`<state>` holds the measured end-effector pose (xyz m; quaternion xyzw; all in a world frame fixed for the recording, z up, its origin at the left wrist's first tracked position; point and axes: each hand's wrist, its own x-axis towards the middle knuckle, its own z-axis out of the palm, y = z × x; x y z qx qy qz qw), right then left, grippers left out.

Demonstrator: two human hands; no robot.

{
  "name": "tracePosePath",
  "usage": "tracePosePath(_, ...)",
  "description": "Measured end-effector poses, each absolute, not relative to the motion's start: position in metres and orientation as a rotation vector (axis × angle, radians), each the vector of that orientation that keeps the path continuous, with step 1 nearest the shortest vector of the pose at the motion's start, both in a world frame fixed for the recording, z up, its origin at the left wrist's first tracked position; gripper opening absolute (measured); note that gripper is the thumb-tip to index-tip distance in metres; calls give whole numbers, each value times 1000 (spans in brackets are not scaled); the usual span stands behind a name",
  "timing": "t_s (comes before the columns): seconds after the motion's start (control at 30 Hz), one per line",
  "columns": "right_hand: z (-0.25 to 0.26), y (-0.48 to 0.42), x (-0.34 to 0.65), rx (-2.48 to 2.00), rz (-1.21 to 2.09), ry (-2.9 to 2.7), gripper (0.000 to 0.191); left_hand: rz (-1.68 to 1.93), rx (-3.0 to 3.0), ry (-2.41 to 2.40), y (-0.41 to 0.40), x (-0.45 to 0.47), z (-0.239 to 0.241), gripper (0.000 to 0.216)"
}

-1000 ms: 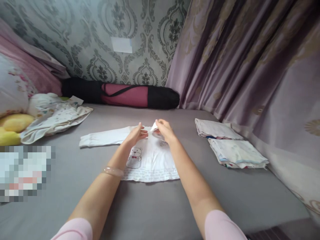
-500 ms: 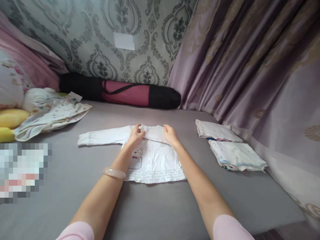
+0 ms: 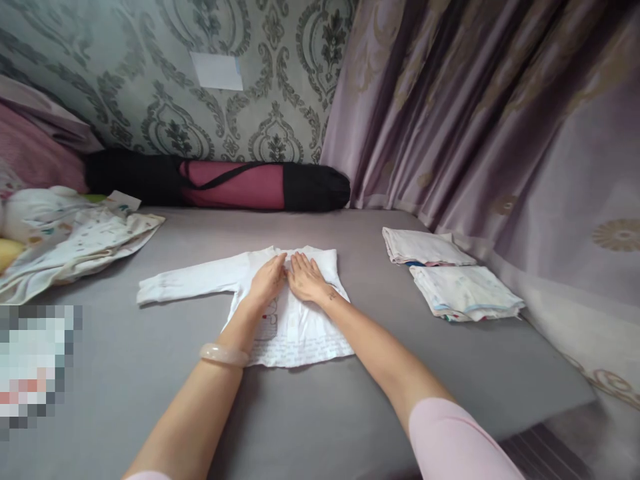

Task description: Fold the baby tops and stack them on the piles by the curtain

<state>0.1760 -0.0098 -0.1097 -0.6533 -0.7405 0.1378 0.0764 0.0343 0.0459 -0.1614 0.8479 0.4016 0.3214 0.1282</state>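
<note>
A small white bear-print shirt (image 3: 313,337) lies on the grey sheet (image 3: 300,427), well apart from the black-and-maroon roll bag (image 3: 235,188) behind and the folded cloth stacks (image 3: 467,293) rightward. The right hand (image 3: 304,277) presses flat on it, fingers extended; the left hand (image 3: 269,281), unclenched, angles in beside.

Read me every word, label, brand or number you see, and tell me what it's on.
No text is legible.
White long-sleeved shirt: rows of print along the hem, too small to read.
Left hand and right hand: small dark marks, too small to make out.
White rectangle on wall, white card: nothing legible.
Pixelated patch: too blurred to read.
</note>
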Motion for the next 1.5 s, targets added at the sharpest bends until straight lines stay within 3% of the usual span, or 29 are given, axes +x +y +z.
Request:
tracePosePath(0.17,-114,-9,193,-2058,403,-2169,71,882,2482,1179,44,31,-157,35)
tracePosePath(0.53,-117,-15,247,-2329,300,-2011,68,659,2494,1304,36,30,-146,36)
tracePosePath(0.83,-103,-11,249,-2346,384,-1943,68,698,2458,1314,33,32,-141,36)
tracePosePath(1.0,-102,-6,240,-2179,166,-2031,67,812,2452,1306,28,30,-129,34)
tracePosePath(1.23,-125,-6,242,-2252,260,-2030,68,744,2379,1284,24,27,-124,31)
tracePosePath(1.5,-96,7,235,-2286,421,-2003,68,785,2091,1419,26,28,-109,41)
